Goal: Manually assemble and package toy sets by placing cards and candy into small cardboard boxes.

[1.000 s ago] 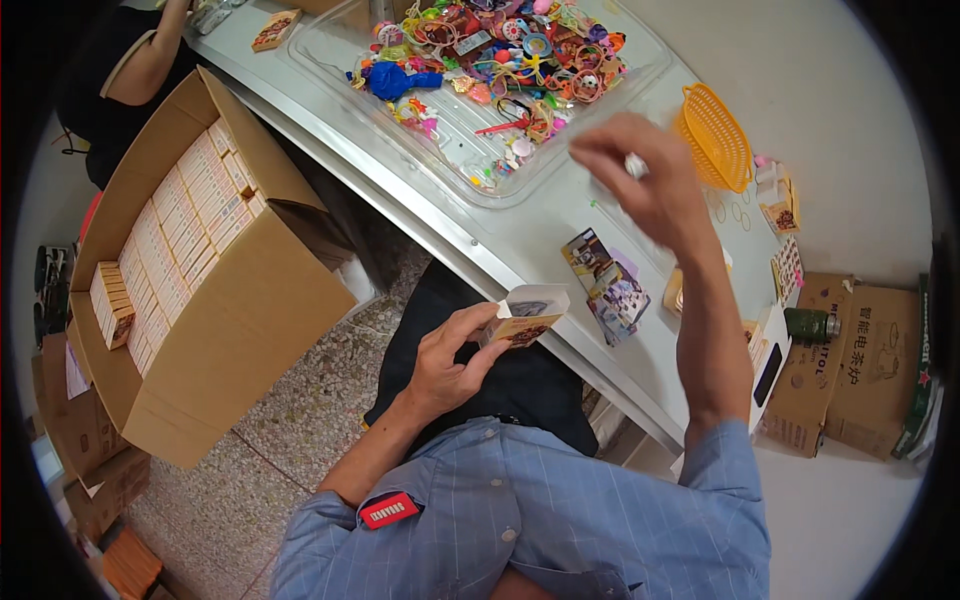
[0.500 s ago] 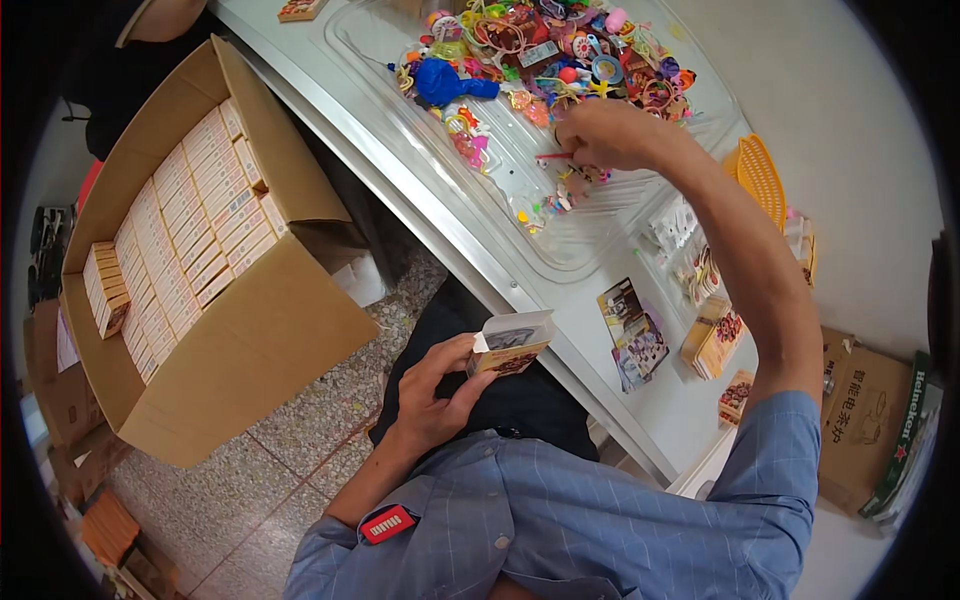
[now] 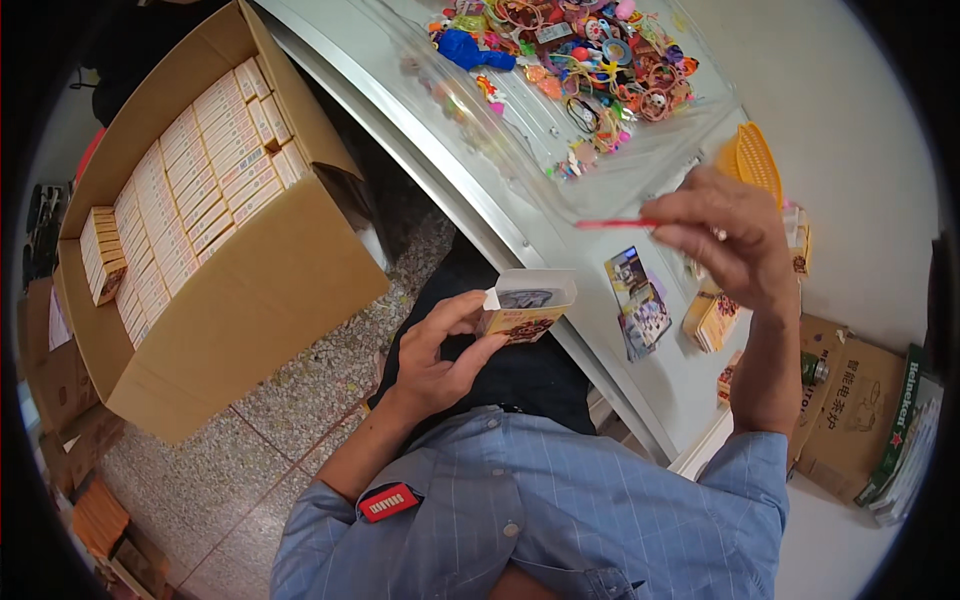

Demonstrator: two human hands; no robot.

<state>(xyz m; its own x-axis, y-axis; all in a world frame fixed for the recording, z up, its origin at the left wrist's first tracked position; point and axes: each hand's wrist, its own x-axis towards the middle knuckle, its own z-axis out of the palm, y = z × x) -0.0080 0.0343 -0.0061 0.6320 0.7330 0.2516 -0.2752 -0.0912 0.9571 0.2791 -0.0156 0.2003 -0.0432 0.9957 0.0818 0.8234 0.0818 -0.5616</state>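
Note:
My left hand [image 3: 440, 352] grips a small printed paper box [image 3: 523, 322] over my lap, at the front edge of the table. The box's flap stands up, and something greyish shows inside. In my right hand [image 3: 725, 240], raised above the table, the thumb and fingers pinch a thin red stick-like piece [image 3: 612, 224] that points left; its exact kind is unclear. Beyond it lies a clear plastic tray [image 3: 535, 122] with a heap of colourful small trinkets [image 3: 600, 70], among them rings, hair ties and a blue piece [image 3: 468, 50].
At left stands a large open carton [image 3: 280, 305] packed with rows of small boxes [image 3: 190, 185]. On the table [image 3: 590, 275] lie picture cards [image 3: 640, 310] and a stack of printed flat boxes [image 3: 712, 316]. A yellow basket [image 3: 758, 165] and a brown carton [image 3: 850, 405] are at right.
My right hand has come back from the tray toward me and to the right, carrying the red piece. My left hand and the box have shifted slightly up and right.

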